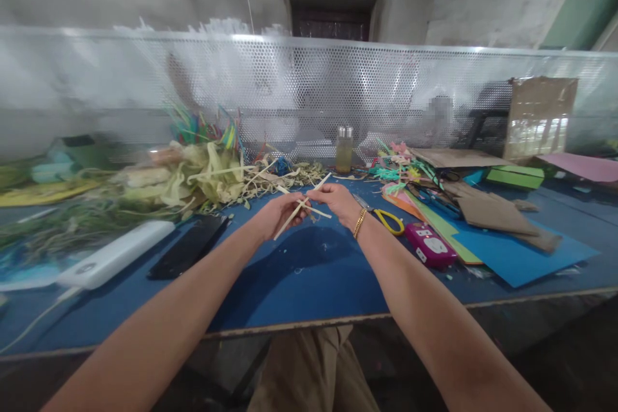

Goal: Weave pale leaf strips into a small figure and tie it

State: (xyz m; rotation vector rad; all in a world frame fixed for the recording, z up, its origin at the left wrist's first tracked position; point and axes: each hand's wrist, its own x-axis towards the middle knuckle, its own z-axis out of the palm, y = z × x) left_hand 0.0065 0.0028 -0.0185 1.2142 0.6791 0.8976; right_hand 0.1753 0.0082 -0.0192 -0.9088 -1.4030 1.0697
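While the left hand (284,211) has its fingers closed around the pale strips (284,226) near where they cross, the fingers of the right hand (338,201) pinch them from the other side. The strips form a rough X, raised above the blue tabletop (313,293) between the hands, loose ends sticking out. Near the left forearm lies a phone (190,248), with a white device (118,254) beyond it. Scissors (390,221) and a purple box (429,246) lie by the right forearm; husks (215,174) and a bottle (344,151) sit farther back.
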